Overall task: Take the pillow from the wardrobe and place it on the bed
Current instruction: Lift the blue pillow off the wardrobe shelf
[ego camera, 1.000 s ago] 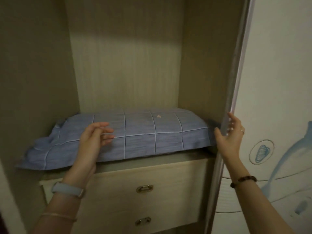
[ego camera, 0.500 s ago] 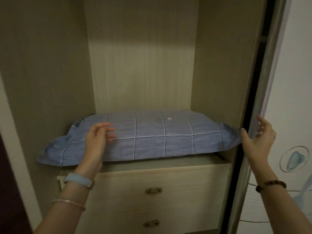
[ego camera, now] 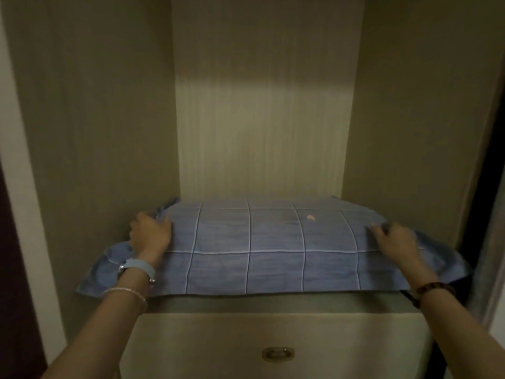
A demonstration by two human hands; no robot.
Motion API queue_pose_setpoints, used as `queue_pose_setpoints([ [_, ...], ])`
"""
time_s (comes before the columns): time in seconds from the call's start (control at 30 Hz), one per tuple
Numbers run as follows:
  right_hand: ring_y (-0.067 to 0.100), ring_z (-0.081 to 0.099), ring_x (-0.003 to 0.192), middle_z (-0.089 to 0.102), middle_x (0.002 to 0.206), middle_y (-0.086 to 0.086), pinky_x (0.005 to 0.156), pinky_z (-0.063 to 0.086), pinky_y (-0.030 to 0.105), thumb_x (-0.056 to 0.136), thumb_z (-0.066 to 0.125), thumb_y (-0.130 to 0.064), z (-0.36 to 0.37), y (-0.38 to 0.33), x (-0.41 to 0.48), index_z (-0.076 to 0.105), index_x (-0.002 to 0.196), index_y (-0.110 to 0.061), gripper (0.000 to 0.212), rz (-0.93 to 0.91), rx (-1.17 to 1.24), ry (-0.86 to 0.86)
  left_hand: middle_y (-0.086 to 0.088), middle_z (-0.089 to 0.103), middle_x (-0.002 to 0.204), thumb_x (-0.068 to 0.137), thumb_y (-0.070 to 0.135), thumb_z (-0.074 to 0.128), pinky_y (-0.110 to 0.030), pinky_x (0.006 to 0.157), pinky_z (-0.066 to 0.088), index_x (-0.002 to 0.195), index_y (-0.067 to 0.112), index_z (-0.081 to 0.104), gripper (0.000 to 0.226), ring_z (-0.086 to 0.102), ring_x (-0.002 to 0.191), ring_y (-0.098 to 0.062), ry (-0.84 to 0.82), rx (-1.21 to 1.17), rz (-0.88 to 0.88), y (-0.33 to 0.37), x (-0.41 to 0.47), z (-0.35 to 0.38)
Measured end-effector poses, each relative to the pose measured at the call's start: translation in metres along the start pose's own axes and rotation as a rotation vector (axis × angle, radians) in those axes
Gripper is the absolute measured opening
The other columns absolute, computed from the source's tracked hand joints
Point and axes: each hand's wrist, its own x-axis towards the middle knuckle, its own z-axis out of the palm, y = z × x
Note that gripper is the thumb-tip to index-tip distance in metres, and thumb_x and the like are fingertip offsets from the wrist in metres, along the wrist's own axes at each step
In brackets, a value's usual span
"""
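A blue pillow [ego camera: 262, 247] with thin white check lines lies flat on the wardrobe shelf [ego camera: 273, 303], above the drawers. Its floppy ends hang over the shelf at both sides. My left hand [ego camera: 150, 235] sits on the pillow's left end, fingers curled into bunched cloth. My right hand [ego camera: 393, 242] lies on the right end, with its fingers bent down into the fabric and its thumb hidden. The bed is not in view.
The wardrobe's side walls [ego camera: 103, 160] stand close on the left and right of the pillow. A drawer front with a metal handle [ego camera: 278, 353] is just under the shelf. The sliding door's edge [ego camera: 492, 242] runs down the far right.
My right hand left the door edge and came down on the pillow's right end. My left hand slid left to the pillow's left end. The view moved closer and centred on the shelf.
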Motion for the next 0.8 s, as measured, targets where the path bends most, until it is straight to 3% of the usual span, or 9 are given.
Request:
queue_pose_setpoints([
  [0.1,0.045,0.063,0.092,0.066,0.092,0.037,0.077,0.046,0.043,0.095,0.047,-0.035,0.008,0.007,0.016,0.065,0.081,0.012,0.052,0.028,-0.017,0.031,-0.034,0.057,0.132,0.094,0.025,0.059,-0.047,0.099,0.042,0.127,-0.007,0.057,0.047,0.052,0.123,-0.051,-0.033,-0.054,0.001,-0.01,0.015,0.015],
  [0.23,0.041,0.064,0.095,0.068,0.095,0.031,0.078,0.047,0.04,0.09,0.041,-0.058,0.012,0.004,0.031,0.07,0.087,0.009,0.073,0.125,-0.104,0.004,-0.034,0.066,0.115,0.092,0.037,0.06,-0.044,0.089,0.045,0.103,-0.007,0.07,0.047,0.058,0.11,-0.05,0.01,-0.113,-0.037,-0.017,0.025,0.031],
  [0.3,0.039,0.064,0.089,0.068,0.088,0.027,0.071,0.046,0.038,0.087,0.045,-0.062,0.014,0.003,0.035,0.07,0.083,0.007,0.073,0.136,-0.129,-0.01,-0.032,0.069,0.11,0.089,0.042,0.062,-0.042,0.085,0.047,0.101,-0.002,0.073,0.047,0.061,0.106,-0.048,0.041,-0.116,-0.033,-0.018,0.023,0.036],
  [0.43,0.04,0.064,0.079,0.057,0.065,0.017,0.059,0.039,0.032,0.086,0.063,-0.038,0.023,0.008,0.036,0.072,0.074,0.005,0.045,0.165,-0.09,0.061,-0.031,0.071,0.102,0.089,0.038,0.065,-0.042,0.078,0.049,0.101,0.004,0.074,0.038,0.064,0.099,-0.048,0.162,-0.102,0.076,-0.02,0.015,0.042],
  [0.53,0.043,0.066,0.078,0.065,0.067,0.027,0.059,0.042,0.034,0.085,0.067,-0.028,0.027,0.006,0.034,0.073,0.074,0.006,0.036,0.141,-0.129,0.124,-0.035,0.069,0.095,0.091,0.03,0.064,-0.041,0.07,0.045,0.092,0.0,0.074,0.031,0.063,0.092,-0.052,0.226,-0.071,0.139,-0.018,0.011,0.048],
  [0.67,0.049,0.063,0.085,0.066,0.088,0.037,0.066,0.049,0.045,0.084,0.068,-0.031,0.021,-0.007,0.037,0.069,0.082,0.01,0.041,0.129,-0.17,0.2,-0.035,0.069,0.1,0.093,0.031,0.06,-0.044,0.074,0.048,0.098,0.002,0.074,0.033,0.062,0.094,-0.052,0.29,-0.095,0.12,-0.01,0.015,0.05],
  [0.8,0.047,0.063,0.079,0.066,0.081,0.036,0.063,0.047,0.042,0.089,0.062,-0.033,0.014,-0.023,0.043,0.07,0.081,0.011,0.046,0.046,-0.107,0.325,-0.031,0.071,0.103,0.093,0.036,0.058,-0.042,0.077,0.049,0.103,0.005,0.074,0.036,0.065,0.095,-0.047,0.364,-0.225,0.118,0.006,0.023,0.046],
])
